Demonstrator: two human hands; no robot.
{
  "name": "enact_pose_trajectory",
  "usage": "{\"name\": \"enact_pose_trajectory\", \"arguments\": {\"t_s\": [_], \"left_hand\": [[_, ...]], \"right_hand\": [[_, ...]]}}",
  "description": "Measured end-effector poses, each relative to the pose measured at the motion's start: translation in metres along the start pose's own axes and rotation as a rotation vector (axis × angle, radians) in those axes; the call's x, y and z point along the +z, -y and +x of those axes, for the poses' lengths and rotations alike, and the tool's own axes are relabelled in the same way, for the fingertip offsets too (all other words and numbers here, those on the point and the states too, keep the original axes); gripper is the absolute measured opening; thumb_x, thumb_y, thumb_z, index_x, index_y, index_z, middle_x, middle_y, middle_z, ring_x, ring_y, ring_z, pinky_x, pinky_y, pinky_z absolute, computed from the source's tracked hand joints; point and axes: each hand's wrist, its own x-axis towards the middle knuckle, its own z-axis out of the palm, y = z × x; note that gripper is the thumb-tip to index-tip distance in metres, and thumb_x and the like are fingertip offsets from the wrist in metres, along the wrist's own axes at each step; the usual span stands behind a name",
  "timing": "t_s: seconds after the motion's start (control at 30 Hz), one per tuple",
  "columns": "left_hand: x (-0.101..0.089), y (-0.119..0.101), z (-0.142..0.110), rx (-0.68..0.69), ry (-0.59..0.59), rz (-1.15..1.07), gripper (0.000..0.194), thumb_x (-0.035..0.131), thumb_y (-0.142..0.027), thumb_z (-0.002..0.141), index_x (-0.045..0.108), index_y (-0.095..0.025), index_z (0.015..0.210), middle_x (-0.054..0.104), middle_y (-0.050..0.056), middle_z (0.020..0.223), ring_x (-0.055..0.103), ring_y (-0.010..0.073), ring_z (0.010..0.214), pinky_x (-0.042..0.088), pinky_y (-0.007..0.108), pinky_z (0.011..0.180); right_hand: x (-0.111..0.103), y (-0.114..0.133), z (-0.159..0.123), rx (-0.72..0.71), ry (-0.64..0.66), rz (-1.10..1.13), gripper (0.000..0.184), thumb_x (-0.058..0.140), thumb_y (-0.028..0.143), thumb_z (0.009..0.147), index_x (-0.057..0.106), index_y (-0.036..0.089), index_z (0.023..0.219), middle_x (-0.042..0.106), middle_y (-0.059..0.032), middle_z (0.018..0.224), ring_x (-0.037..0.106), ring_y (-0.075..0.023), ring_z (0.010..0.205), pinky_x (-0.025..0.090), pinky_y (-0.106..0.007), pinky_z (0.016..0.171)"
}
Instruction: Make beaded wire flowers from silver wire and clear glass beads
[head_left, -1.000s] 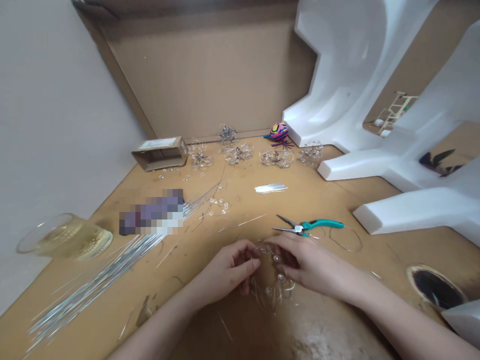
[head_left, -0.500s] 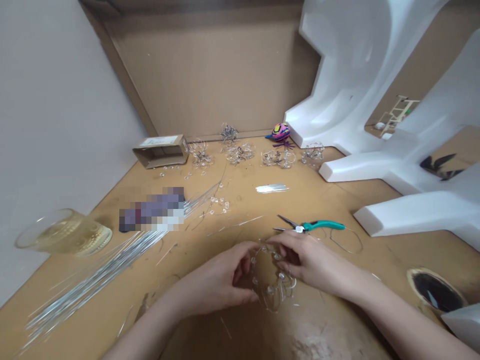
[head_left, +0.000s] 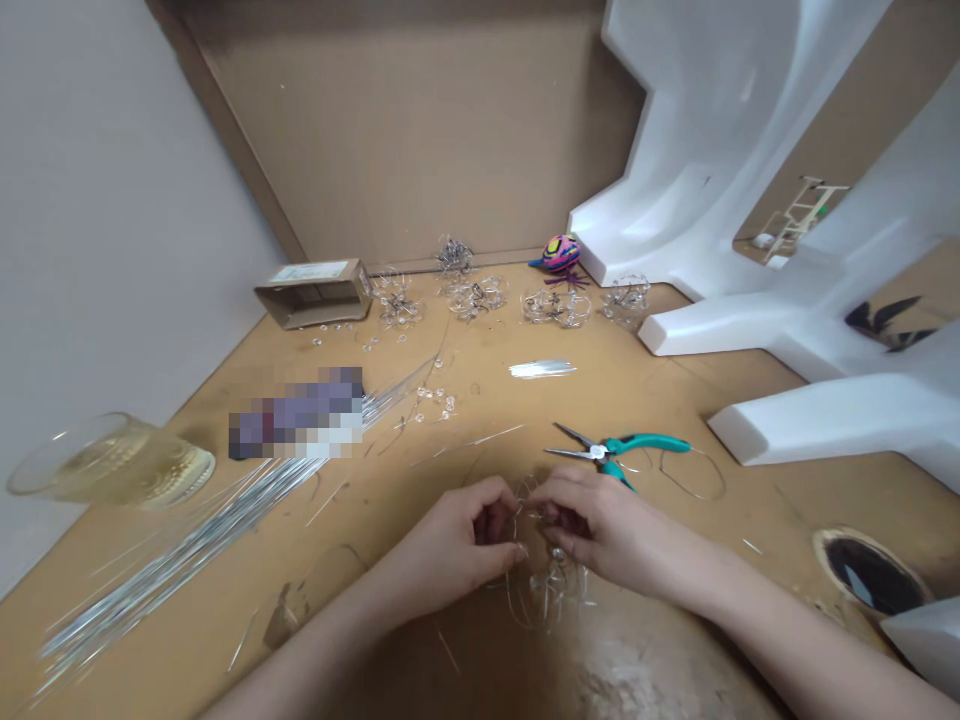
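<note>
here we go, right at the front of the counter (head_left: 660,570), and both hands are in tight: the left hand (head_left: 450,540) and the right hand (head_left: 607,525) meet at the top of a wire-and-bead cluster (head_left: 544,595), fingers closed on its wires, though the exact pinch is tucked behind the knuckles. the cluster hangs just below them, clear beads catching the light. teal-handled needle-nose pliers (head_left: 645,445) lie just beyond the right hand, beside a loose wire loop (head_left: 694,475).

now the tally! five similar wire clusters (head_left: 476,297) sit along the back of the counter, and they look finished, while the one in hand looks like it's still being worked, as far as we can judge. plenty of stock remains: a long bundle of silver wires (head_left: 187,540) stretches across the left side, a small pile of short wires (head_left: 541,369) lies mid-counter, and loose clear beads (head_left: 435,403) are scattered nearby, so this batch looks far from used up.
</note>
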Motion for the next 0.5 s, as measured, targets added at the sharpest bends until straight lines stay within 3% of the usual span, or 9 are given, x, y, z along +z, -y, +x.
{"name": "enact_pose_trajectory", "arguments": {"t_s": [0.17,0.37,0.5], "left_hand": [[-0.008,-0.011,-0.012,0.016,0.047,0.149,0.019,0.058,-0.029,0.070,0.051,-0.020,0.084,0.045,-0.004,0.069,0.041,0.0108,0.061,0.032,0.022,0.053],[-0.001,-0.015,-0.025,0.078,-0.074,0.411,0.066,0.071,-0.051,0.050,0.050,-0.026,0.106,0.054,0.004,0.099,0.052,0.0237,0.082,0.037,0.030,0.064],[0.007,-0.012,-0.021,0.069,-0.101,0.464,0.052,0.067,-0.047,0.058,0.052,-0.024,0.102,0.055,0.003,0.095,0.053,0.0211,0.075,0.035,0.028,0.060]], "right_hand": [[-0.001,0.001,0.001,0.005,-0.015,0.000,0.024,0.047,0.006,0.075,0.059,0.020,0.091,0.054,-0.0018,0.079,0.050,-0.0122,0.070,0.040,-0.024,0.063],[-0.003,0.002,0.001,-0.007,-0.016,-0.009,0.024,0.048,0.006,0.075,0.060,0.019,0.091,0.054,-0.0021,0.079,0.050,-0.0124,0.070,0.040,-0.024,0.062],[-0.003,0.002,0.001,-0.007,-0.017,-0.010,0.025,0.046,0.005,0.075,0.059,0.019,0.092,0.055,-0.0026,0.081,0.051,-0.0125,0.071,0.040,-0.024,0.063]]}}
